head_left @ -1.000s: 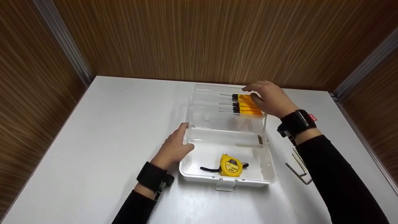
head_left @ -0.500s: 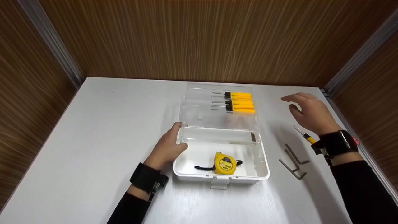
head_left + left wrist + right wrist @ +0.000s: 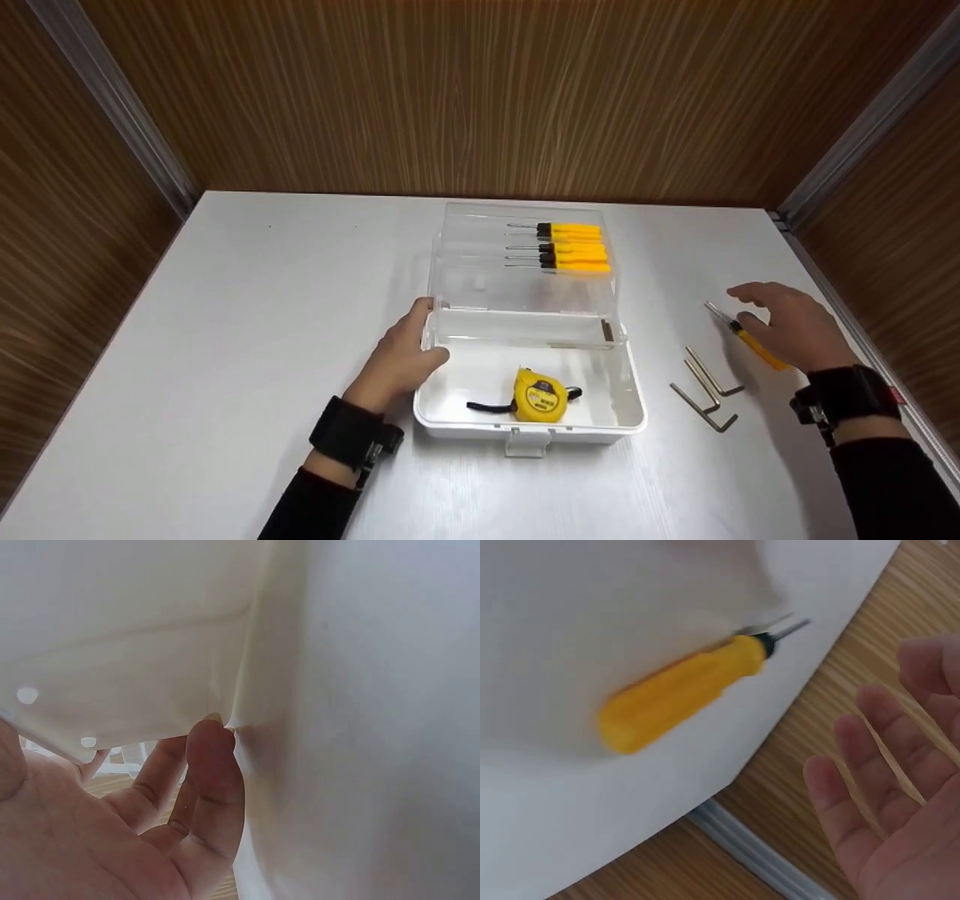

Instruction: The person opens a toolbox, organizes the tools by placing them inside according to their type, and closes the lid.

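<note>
Right hand [image 3: 795, 328] hovers with fingers spread and holding nothing over the yellow screwdriver [image 3: 746, 337] lying on the white counter [image 3: 225, 315], while the left hand [image 3: 397, 360] curls its fingers on the open toolbox [image 3: 630, 375]'s left wall.

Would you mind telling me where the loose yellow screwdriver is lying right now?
In the head view, the loose screwdriver lies on the white table, right of the open box, just beyond the hex keys, under the right hand.
</note>
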